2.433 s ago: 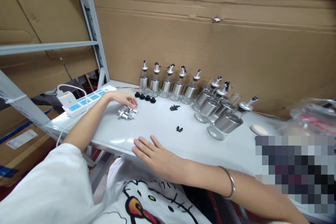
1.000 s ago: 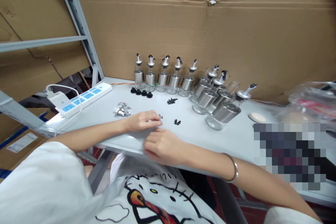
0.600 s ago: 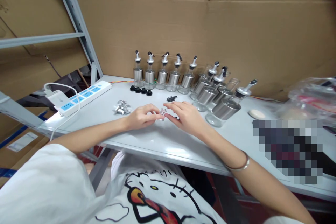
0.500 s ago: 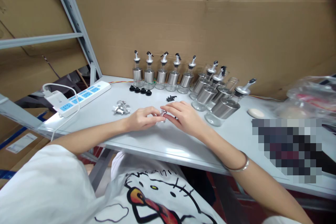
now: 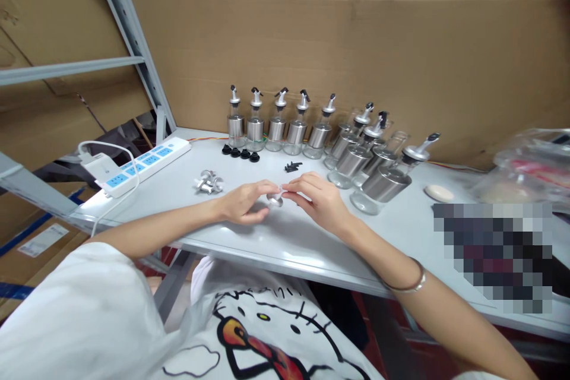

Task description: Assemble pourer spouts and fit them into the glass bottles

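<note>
Above the front part of the table, my left hand (image 5: 247, 202) and my right hand (image 5: 321, 202) meet over a small silver pourer cap (image 5: 276, 199). The left fingers and thumb curl round its left side. From the right, finger and thumb tips pinch at its upper end, partly hiding it. Similar silver pourer caps (image 5: 208, 182) lie in a heap to the left. Just beyond my hands is a little pile of black flip pieces (image 5: 293, 166). Several black stoppers (image 5: 240, 154) stand in a row farther back.
Glass bottles with steel sleeves and pourers (image 5: 296, 129) line the back, and more bottles (image 5: 383, 181) crowd to the right. A white power strip (image 5: 149, 167) lies at left. A pale oval object (image 5: 439, 193) and plastic bags (image 5: 529, 169) are at right.
The silver pourer cap has turned so its round rim shows. My left thumb has dropped away from the index finger, and my right fingertips have drawn slightly to the right.
</note>
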Demonstrator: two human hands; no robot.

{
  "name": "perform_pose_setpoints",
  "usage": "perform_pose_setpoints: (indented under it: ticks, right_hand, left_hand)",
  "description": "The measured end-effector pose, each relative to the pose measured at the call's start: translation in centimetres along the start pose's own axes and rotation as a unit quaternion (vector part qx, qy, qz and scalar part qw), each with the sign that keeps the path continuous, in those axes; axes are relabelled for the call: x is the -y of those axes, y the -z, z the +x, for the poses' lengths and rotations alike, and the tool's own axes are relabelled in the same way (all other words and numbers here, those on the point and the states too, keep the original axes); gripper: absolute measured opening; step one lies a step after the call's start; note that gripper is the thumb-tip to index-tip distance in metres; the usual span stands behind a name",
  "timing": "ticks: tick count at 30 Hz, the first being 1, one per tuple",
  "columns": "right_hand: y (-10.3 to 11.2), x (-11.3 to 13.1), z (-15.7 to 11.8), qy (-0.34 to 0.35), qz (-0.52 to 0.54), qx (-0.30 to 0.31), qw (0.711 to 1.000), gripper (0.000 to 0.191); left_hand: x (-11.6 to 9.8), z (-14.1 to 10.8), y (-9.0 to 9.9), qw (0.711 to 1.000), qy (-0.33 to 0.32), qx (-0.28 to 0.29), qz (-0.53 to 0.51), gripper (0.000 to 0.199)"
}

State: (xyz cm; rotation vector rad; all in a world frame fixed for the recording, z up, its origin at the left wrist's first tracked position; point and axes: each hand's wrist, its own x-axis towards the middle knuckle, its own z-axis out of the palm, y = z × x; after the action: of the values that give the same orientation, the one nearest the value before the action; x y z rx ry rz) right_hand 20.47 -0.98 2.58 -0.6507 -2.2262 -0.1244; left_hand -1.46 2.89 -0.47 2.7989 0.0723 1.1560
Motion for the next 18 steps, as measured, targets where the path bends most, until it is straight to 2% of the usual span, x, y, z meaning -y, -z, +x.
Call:
perform_pose_setpoints:
  ticks: [4,8,11,14,18]
  right_hand:
    - [-0.7,0.1,-0.3,0.015,0.052,-0.003,0.999,0.019]
    - [-1.0,0.2,-0.4,0.025,0.058,0.048,0.997,0.026]
    - [0.0,-0.5,-0.1,0.012,0.022,0.093,0.995,0.031]
    - [1.7,-2.0,0.2,-0.048,-0.018,0.128,0.991,0.026]
    - [2.9,-3.7,-0.1,-0.138,0.011,0.205,0.969,0.017]
  left_hand:
    - [0.0,-0.2,-0.5,0.995,-0.023,0.067,0.070,0.034]
    - [0.1,-0.6,-0.9,0.982,0.019,0.155,0.108,0.032]
    - [0.0,-0.5,-0.9,0.981,0.048,0.163,0.096,0.033]
    - [0.0,-0.4,-0.8,0.980,0.097,0.159,0.066,0.034]
    - [0.1,-0.4,-0.8,0.968,0.189,0.164,0.015,0.036]
